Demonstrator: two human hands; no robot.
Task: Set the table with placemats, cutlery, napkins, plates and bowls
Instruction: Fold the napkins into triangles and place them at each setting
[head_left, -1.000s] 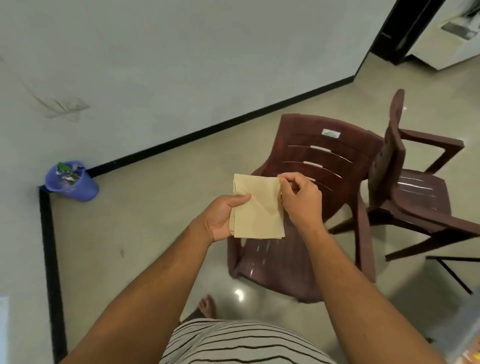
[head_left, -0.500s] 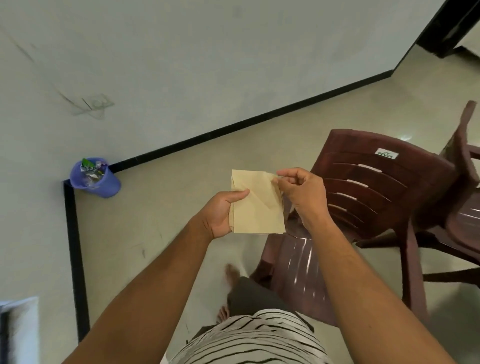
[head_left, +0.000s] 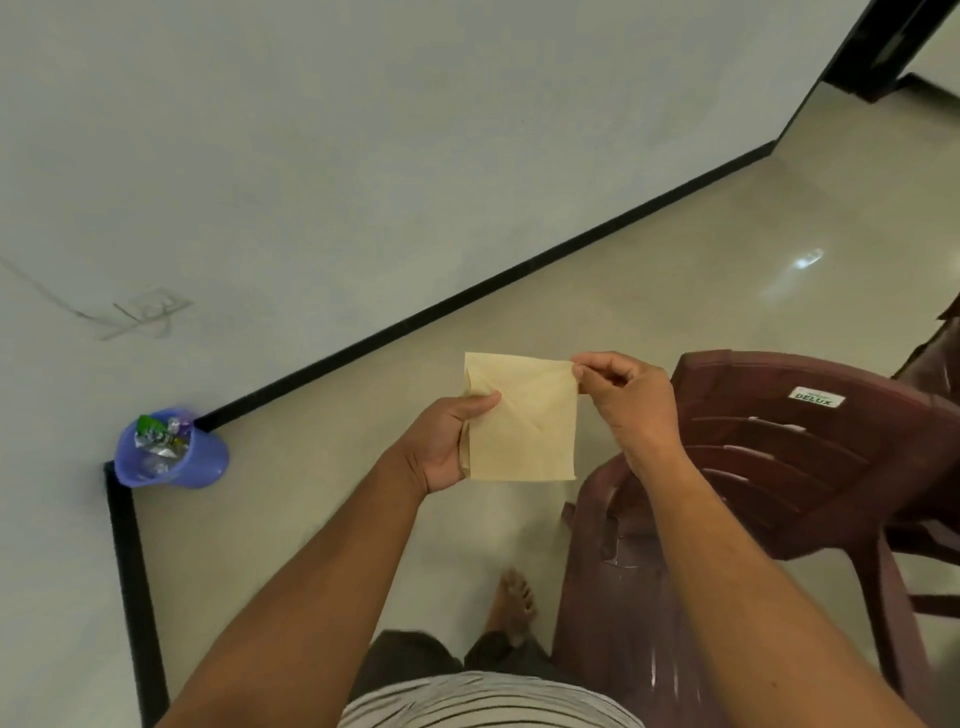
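Two hands (head_left: 447, 441) (head_left: 631, 402) hold a napkin (head_left: 524, 421) beside a chair (head_left: 779, 467).

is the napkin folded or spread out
Folded: the napkin shows layered edges and a diagonal flap, left hand holding it, right hand pinching its corner.

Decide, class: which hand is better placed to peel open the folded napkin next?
Right hand: it already pinches the napkin at its top right corner, free to pull. The left hand grips the left edge, anchoring it.
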